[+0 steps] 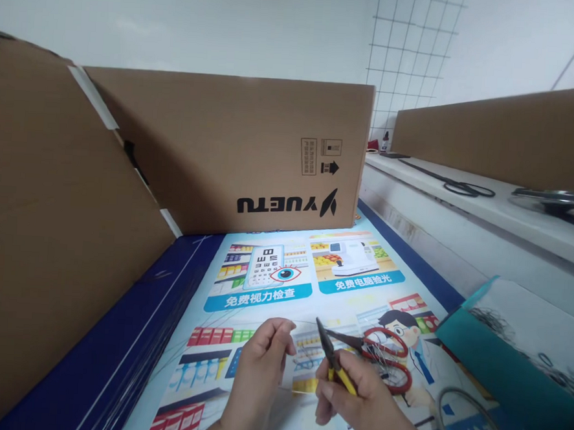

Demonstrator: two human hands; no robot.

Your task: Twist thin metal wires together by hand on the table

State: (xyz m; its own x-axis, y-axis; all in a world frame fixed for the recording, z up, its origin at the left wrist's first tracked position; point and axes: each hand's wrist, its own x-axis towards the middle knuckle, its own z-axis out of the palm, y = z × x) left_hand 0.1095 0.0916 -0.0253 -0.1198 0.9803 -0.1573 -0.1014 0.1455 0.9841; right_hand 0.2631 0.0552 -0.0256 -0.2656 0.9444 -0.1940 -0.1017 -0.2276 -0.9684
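Observation:
In the head view, my right hand (347,394) grips needle-nose pliers (328,347) with yellow handles, their dark jaws pointing up and slightly left. My left hand (266,356) is closed in a pinch just left of the pliers. A thin wire (302,321) runs from its fingertips toward the plier tip; whether the jaws hold it I cannot tell. Behind my right hand lie red-handled scissors (407,380), with thin wire pieces (380,358) around the handles. A larger coil of grey wire (443,413) rests right of my right wrist.
A teal box (511,365) with several small wire pieces stands at the right. Cardboard panels (252,148) rise at the back and left. A white ledge (491,214) on the right bears black scissors (463,188). The table is covered by a printed poster (261,324).

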